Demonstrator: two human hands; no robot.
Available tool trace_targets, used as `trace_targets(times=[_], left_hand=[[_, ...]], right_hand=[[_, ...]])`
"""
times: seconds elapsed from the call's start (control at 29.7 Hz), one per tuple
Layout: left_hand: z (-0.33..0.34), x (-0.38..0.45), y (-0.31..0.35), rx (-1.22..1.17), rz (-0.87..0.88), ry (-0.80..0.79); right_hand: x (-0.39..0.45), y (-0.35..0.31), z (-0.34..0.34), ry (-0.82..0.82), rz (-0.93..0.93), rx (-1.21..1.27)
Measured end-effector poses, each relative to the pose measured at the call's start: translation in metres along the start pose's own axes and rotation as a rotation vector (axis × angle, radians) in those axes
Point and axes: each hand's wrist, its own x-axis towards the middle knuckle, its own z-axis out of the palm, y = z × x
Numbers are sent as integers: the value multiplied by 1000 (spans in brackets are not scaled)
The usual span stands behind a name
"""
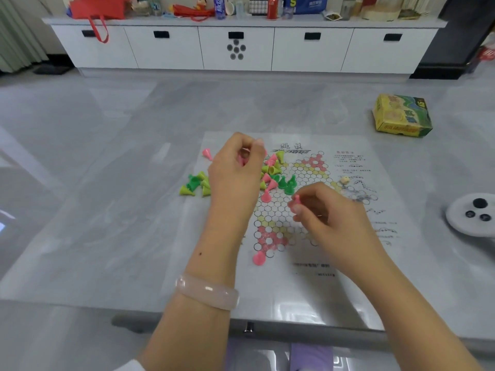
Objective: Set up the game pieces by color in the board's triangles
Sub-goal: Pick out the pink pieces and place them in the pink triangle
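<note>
Pink, green and yellow-green cone pieces (pixel 276 172) lie jumbled on the paper board (pixel 294 210).

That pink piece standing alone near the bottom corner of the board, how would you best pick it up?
Pinch the pink piece from above, around its narrow top. It stands upright on its wide base, cone-shaped, with free space all round, so two fingertips can probably close on the slim upper part without knocking it over.
</note>
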Motion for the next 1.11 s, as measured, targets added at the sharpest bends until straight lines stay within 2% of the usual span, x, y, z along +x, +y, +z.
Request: trace_targets(times=[0.17, 0.4, 0.5, 0.61, 0.77, 0.94, 1.11], left_hand=[[-17, -6, -5, -452, -298, -45], [-48, -15, -17, -978, -725, -89], [-58, -19, -25, -1182, -838, -122], [-70, -13, -32, -1302, -844, -106], [-78, 6, -37, -1345, -805, -73], [-76, 17, -30, -1297, -746, -64], [-77, 17, -32, -1287, -765, -50]], right_hand=[[2, -19, -2, 2, 141, 239], [-3, -21, 6, 27, 161, 99], [-7, -13, 13, 29, 181, 20], [-7, -13, 15, -77, 85, -167], [-3, -8, 18, -199, 28, -337], [-3, -6, 18, -343, -20, -346], [-1, -1, 19, -386, -51, -307]])
